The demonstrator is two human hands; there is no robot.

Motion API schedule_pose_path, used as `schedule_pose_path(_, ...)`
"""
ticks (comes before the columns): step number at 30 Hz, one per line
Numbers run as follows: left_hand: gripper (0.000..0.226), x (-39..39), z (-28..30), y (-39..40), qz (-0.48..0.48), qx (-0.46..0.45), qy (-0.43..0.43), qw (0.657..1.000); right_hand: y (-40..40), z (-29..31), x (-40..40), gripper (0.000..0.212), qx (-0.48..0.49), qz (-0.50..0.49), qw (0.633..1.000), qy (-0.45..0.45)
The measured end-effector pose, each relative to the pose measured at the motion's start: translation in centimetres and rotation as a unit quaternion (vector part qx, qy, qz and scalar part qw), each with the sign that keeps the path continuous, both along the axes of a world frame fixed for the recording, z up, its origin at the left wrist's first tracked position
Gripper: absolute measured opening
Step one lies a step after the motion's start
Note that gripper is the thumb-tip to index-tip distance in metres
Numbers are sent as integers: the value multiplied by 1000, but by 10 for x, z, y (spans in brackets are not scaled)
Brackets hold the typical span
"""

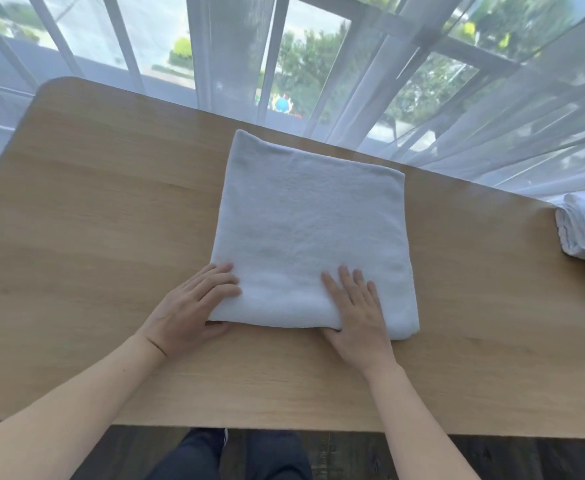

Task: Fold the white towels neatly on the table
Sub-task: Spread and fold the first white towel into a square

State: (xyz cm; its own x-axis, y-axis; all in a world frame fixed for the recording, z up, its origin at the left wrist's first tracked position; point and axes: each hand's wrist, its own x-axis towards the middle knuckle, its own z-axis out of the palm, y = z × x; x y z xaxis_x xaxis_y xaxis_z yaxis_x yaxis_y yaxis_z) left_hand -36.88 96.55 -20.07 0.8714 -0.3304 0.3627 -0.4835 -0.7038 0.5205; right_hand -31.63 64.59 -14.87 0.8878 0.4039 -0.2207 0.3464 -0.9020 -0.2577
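Observation:
A white towel (312, 230), folded into a thick square, lies flat in the middle of the wooden table (111, 220). My left hand (190, 306) holds its near left corner, fingers on top and thumb tucked beneath the edge. My right hand (357, 310) lies over the near edge further right. Its fingers are spread flat on the cloth, and its thumb is hidden under the fold.
A second bundle of white towels (582, 233) sits at the table's right edge. Sheer white curtains (474, 98) hang along the far side and brush the table's back right. My dark trouser legs (228, 455) show below the near edge.

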Motion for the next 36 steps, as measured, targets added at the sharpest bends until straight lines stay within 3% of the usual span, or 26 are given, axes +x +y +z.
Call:
schedule_pose_path(4, 51, 8, 17, -5, 61, -35, 14, 997, 4, 28, 20, 49, 49, -13, 999, 17)
schedule_pose_path(9, 56, 38, 53, -9, 169, -108, 44, 979, 6, 81, 68, 10, 74, -6, 990, 123)
schedule_pose_path(14, 64, 82, 78, -16, 214, -166, 46, 961, 13, 126, 136, 26, 56, 10, 963, 263)
schedule_pose_path(19, 41, 152, 94, -19, 299, -247, 118, 914, 23, 148, 220, 37, 8, 40, 943, 331)
schedule_pose_path(23, 54, 220, 86, -11, 406, -227, 162, 870, 43, 150, 285, 27, -9, 81, 962, 259)
schedule_pose_path(25, 65, 250, 72, -10, 441, -202, 195, 853, 55, 134, 313, 33, -46, 110, 973, 197)
schedule_pose_path(27, 63, 270, 53, -8, 451, -200, 243, 835, 65, 108, 330, 41, -94, 107, 978, 155)
schedule_pose_path(30, 80, 285, 35, -2, 445, -186, 322, 814, 65, 61, 333, 40, -105, 59, 985, 123)
schedule_pose_path(33, 81, 290, 30, -4, 486, -134, 296, 812, 55, 32, 328, 47, -38, 24, 998, 54)
schedule_pose_path(36, 78, 290, 37, -14, 514, -115, 247, 813, 53, 25, 335, 54, -30, 0, 996, 78)
